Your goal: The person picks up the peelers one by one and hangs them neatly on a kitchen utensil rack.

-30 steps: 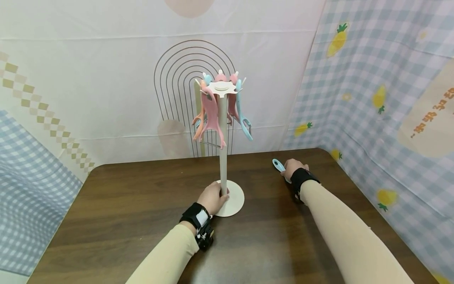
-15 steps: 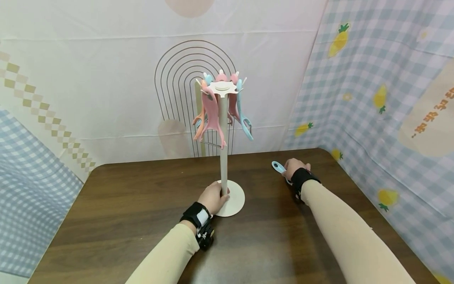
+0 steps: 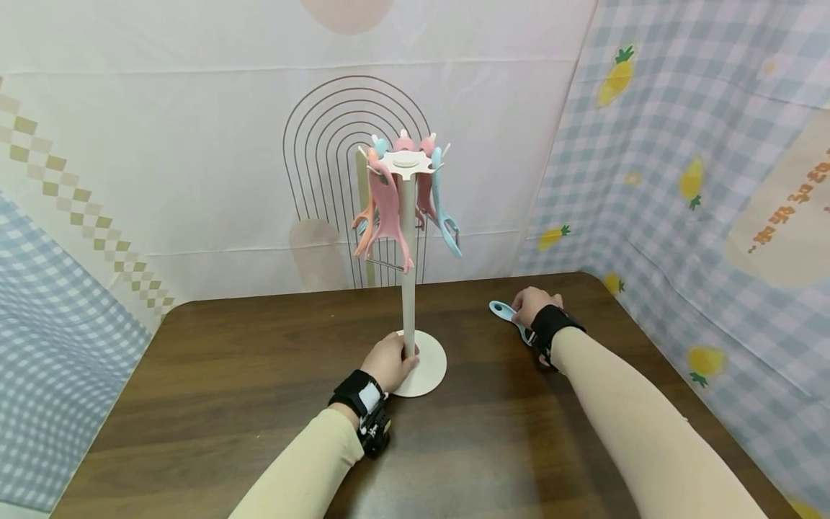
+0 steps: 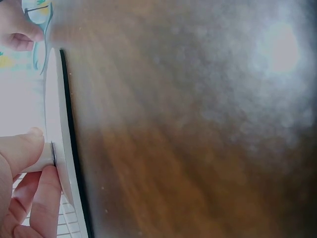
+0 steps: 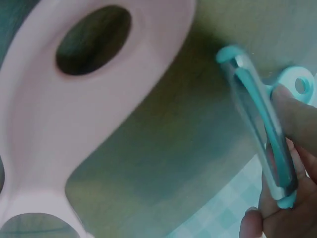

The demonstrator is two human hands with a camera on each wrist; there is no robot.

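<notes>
My left hand (image 3: pixel 389 362) grips the lower pole of a white stand (image 3: pixel 429 366), fingers and thumb round it just above the round base. From the stand's top hang several peelers, among them a pink peeler (image 3: pixel 385 209), an orange one (image 3: pixel 370 205) and a blue one (image 3: pixel 441 205). At the right of the table my right hand (image 3: pixel 535 306) pinches another light blue peeler (image 3: pixel 503 311) by its handle. In the right wrist view, that peeler's metal blade (image 5: pixel 257 119) faces the camera. A pink peeler (image 5: pixel 99 109) shows large beside it, close to the lens.
The brown wooden table (image 3: pixel 259 404) carries the stand near its middle. A white printed cloth (image 3: pixel 194 158) hangs behind. Blue checked cloth (image 3: pixel 687 216) borders the right side, and more of it (image 3: pixel 58 360) hangs at the left.
The light blue peeler's handle end has swung left and slightly toward me. My right hand has shifted a little left. The left hand and the stand have stayed still.
</notes>
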